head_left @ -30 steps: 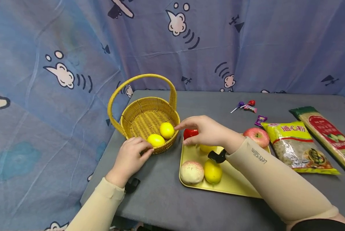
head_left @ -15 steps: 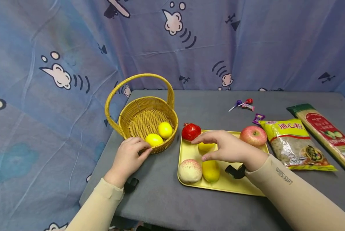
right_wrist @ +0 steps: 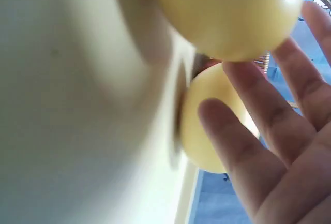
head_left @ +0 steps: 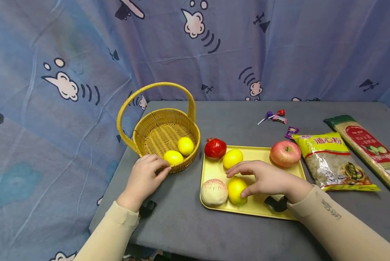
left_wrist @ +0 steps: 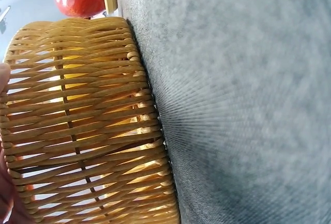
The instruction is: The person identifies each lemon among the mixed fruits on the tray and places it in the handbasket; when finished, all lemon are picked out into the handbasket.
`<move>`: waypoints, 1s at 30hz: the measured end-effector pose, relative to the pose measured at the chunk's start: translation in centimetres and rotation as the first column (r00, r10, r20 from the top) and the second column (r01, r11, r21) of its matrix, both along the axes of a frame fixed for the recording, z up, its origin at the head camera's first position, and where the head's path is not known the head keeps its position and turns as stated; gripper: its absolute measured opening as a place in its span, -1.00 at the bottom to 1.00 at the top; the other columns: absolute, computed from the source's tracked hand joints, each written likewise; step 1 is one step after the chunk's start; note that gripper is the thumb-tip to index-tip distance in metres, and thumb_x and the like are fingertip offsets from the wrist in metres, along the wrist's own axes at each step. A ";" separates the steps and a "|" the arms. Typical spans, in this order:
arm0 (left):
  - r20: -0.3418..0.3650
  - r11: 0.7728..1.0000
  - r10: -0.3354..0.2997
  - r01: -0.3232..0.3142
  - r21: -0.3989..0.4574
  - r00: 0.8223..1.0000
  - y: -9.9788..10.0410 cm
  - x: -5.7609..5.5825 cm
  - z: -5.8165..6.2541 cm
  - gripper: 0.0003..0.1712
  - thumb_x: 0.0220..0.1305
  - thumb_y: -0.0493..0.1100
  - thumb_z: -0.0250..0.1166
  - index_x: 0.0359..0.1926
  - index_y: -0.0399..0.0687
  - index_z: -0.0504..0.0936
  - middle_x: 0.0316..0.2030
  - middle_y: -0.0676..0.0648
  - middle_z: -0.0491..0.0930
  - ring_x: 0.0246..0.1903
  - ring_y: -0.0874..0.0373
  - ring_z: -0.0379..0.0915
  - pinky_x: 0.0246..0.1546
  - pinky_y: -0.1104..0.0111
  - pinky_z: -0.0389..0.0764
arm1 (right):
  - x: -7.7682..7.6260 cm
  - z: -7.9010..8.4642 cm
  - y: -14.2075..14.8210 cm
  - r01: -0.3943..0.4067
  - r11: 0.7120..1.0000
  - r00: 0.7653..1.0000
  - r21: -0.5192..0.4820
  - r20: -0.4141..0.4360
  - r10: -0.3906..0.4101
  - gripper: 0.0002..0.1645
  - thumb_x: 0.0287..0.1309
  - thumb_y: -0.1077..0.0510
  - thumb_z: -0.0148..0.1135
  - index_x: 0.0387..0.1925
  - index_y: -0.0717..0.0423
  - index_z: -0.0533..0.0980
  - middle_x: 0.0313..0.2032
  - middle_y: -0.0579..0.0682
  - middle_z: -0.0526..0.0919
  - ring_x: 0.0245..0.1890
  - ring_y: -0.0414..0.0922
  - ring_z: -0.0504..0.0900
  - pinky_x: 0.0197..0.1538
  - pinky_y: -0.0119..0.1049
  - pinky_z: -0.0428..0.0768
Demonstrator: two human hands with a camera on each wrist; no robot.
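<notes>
My left hand (head_left: 147, 178) holds the near rim of a yellow wicker basket (head_left: 149, 125); its woven wall (left_wrist: 83, 115) fills much of the left wrist view, with only a bit of the hand at the edge. Two lemons (head_left: 185, 146) lie inside the basket. Over the yellow tray (head_left: 260, 154), my right hand (head_left: 268, 179) reaches around a lemon (head_left: 235, 189), thumb at its right side and fingers above it. In the right wrist view the fingers (right_wrist: 264, 102) are extended beside this lemon (right_wrist: 232, 12). Another lemon (head_left: 233, 158) sits just behind it on the tray.
A peach (head_left: 214, 193), a pomegranate (head_left: 215, 148) and an apple (head_left: 285, 153) are also on the tray. To the right lie a bag of pasta (head_left: 332, 159) and a long red-and-green packet (head_left: 368, 145). Lollipops (head_left: 269, 115) and wrapped candies (head_left: 291, 132) lie farther back.
My right hand has moved from beside the basket, past the pomegranate, right and toward me to the front lemon on the tray. The left hand stays at the basket rim.
</notes>
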State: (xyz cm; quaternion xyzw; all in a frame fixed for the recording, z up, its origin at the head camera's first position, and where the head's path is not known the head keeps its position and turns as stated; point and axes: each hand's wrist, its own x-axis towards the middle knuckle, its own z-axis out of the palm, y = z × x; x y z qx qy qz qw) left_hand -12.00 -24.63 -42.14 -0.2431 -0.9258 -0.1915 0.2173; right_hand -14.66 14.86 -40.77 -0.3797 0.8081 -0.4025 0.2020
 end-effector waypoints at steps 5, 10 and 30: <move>0.005 1.000 0.003 -0.003 0.005 1.000 0.0 0.0 0.0 -0.93 0.22 -0.09 0.50 -0.29 0.10 0.77 -0.28 0.08 0.66 -0.21 0.08 0.55 -0.05 0.16 0.55 | 0.1 -0.9 -0.1 -0.028 1.000 0.999 -0.001 0.044 0.028 -0.31 -0.06 -0.02 0.62 0.17 -0.11 0.60 0.21 -0.12 0.60 0.29 -0.08 0.48 0.37 -0.31 0.36; 0.019 1.000 0.007 -0.007 0.004 1.000 0.0 0.1 0.0 -0.92 0.22 -0.08 0.50 -0.28 0.09 0.77 -0.28 0.08 0.66 -0.21 0.08 0.55 -0.05 0.17 0.54 | 0.4 -1.5 -0.3 -0.049 0.999 0.998 -0.004 0.031 0.050 -0.31 -0.12 0.03 0.65 0.14 -0.11 0.63 0.20 -0.12 0.60 0.29 -0.05 0.46 0.39 -0.47 0.23; 0.020 1.000 0.009 -0.009 0.002 1.000 0.0 0.1 0.1 -0.91 0.20 -0.09 0.51 -0.28 0.08 0.77 -0.29 0.07 0.65 -0.22 0.08 0.54 -0.06 0.17 0.54 | 0.5 -1.5 -0.3 -0.036 0.999 0.998 -0.021 -0.055 0.035 -0.40 -0.17 0.01 0.68 -0.02 -0.22 0.62 0.08 -0.19 0.61 0.17 -0.16 0.50 0.31 -0.41 0.35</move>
